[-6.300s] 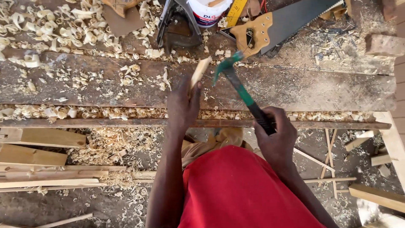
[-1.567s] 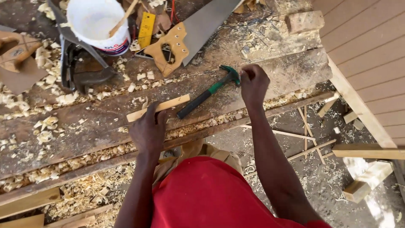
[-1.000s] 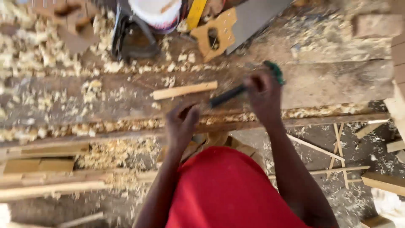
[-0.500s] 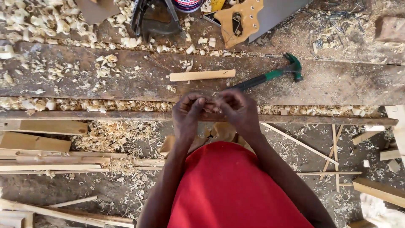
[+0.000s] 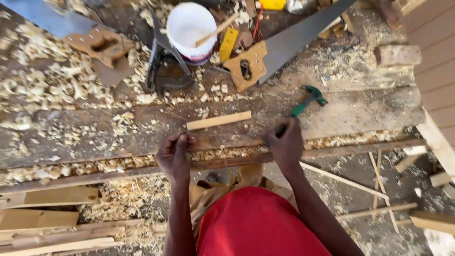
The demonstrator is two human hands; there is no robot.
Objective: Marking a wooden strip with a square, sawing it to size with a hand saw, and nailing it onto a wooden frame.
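My right hand (image 5: 286, 144) grips the handle of the green hammer (image 5: 303, 105), right of centre on the bench (image 5: 360, 111). My left hand (image 5: 174, 154) is curled shut at the bench edge; whether it holds anything I cannot tell. The wood strip (image 5: 218, 120) lies just above it.

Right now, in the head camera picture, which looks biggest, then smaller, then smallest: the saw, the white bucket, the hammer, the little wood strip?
1. Handsaw, longest by far.
2. White bucket.
3. Hammer, partly under the right hand.
4. Wood strip.
Hammer and strip look nearly alike, so that order is unsure.
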